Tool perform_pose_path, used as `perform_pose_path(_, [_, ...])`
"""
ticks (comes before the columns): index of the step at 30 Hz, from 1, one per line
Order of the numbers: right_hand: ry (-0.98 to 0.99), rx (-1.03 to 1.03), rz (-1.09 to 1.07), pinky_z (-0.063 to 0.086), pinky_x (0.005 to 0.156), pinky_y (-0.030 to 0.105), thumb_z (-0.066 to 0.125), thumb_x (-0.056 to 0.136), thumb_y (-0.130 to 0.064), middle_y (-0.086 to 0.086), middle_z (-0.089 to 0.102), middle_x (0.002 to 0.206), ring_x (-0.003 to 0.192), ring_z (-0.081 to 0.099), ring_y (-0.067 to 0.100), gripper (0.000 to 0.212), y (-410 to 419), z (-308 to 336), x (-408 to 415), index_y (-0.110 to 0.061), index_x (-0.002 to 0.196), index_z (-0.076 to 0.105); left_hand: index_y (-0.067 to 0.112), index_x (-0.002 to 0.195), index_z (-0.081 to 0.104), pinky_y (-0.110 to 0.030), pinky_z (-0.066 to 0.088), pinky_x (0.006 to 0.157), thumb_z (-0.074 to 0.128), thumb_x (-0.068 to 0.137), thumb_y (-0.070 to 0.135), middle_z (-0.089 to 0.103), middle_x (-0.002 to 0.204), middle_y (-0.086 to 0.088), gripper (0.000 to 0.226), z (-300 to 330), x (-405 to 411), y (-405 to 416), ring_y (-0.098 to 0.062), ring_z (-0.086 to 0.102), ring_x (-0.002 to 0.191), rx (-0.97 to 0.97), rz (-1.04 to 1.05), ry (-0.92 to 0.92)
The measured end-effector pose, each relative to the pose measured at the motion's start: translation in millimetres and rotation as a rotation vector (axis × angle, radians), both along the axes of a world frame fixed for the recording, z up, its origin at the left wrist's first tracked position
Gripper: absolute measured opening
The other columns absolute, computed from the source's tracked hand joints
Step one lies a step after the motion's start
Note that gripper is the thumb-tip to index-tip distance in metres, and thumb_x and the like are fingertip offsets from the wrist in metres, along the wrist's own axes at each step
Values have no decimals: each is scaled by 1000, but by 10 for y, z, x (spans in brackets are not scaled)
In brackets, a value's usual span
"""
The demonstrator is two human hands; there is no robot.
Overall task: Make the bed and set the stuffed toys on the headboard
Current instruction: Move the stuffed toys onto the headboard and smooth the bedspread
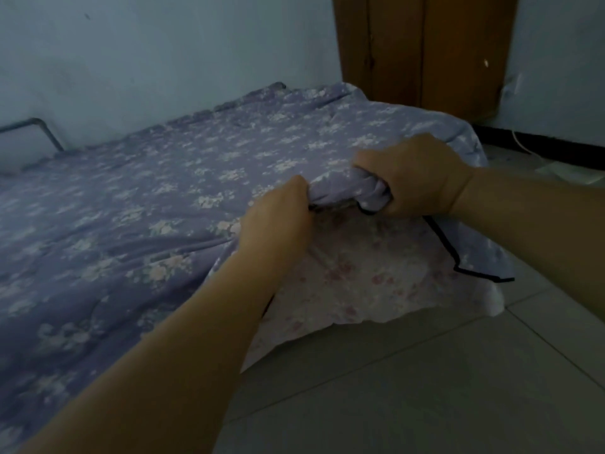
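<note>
Both hands, left hand (278, 221) & right hand (415, 178), fists bunched tight on purple floral bedspread (183, 178) edge at bed's near side, over pink-flowered white sheet (357, 280). Spreading step; next: pull taut, drop edge. No toys visible.

We see two bare forearms entering from the lower edge and the right edge; no sleeve covers either one up to the frame border; the left hand (278, 221) and the right hand (415, 178) wear no glove, ring, watch or wristband that we can make out in the dim light.
</note>
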State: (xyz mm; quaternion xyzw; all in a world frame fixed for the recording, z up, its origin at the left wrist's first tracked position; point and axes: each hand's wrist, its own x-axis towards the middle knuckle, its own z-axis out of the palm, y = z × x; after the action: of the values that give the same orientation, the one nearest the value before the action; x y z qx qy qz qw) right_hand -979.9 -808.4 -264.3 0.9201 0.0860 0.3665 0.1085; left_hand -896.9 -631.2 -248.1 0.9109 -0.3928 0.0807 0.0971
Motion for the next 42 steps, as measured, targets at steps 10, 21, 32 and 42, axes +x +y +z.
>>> perform_pose_path(10, [436, 171, -284, 26, 51, 26, 49, 91, -27, 6, 59, 78, 56, 36, 14, 24, 159, -2, 26, -30, 69, 40, 10, 99, 45, -33, 34, 68, 43, 97, 20, 55, 96, -12, 10, -220, -10, 79, -33, 54, 91, -76, -42, 3])
perform_pose_path(21, [272, 174, -697, 44, 78, 44, 62, 83, -16, 15, 61, 101, 92, 59, 36, 12, -533, -395, -202, -17, 95, 59, 9, 96, 57, -27, 36, 68, 43, 97, 25, 58, 90, -9, 20, -387, 31, -32, -27, 54, 85, 339, -150, 58])
perform_pose_path(32, [149, 213, -576, 44, 65, 40, 62, 77, -35, 23, 62, 89, 77, 59, 41, 51, -876, 142, -704, -9, 119, 50, 18, 132, 39, -45, 35, 98, 55, 91, 25, 37, 133, -11, 45, -215, -405, -916, -33, 37, 124, -26, -168, -223])
perform_pose_path(42, [161, -135, -599, 37, 53, 30, 70, 66, 5, 15, 54, 55, 49, 58, 34, 16, -1003, 89, -727, -10, 67, 65, 11, 99, 39, -33, 33, 68, 40, 96, 11, 48, 92, -11, 3, -148, -509, -1121, -28, 45, 79, -38, -305, 156])
